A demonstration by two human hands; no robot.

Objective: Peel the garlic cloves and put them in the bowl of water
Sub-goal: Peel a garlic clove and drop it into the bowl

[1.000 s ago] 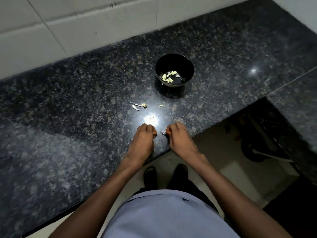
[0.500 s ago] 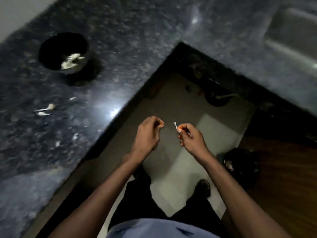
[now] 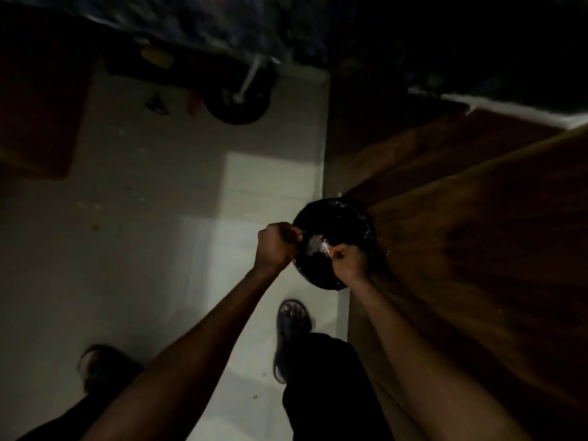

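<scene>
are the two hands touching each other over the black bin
Apart. The head view shows the left hand and right hand separated by a plain gap, with the black bin and pale scraps visible between them.

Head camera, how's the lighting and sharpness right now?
Head view: dim overall, one brighter patch on the pale floor; countertop along the top smeared by motion blur; both hands over the black bin, what they hold unclear.

No text, label, brand, number or sign can be read anywhere here
</scene>
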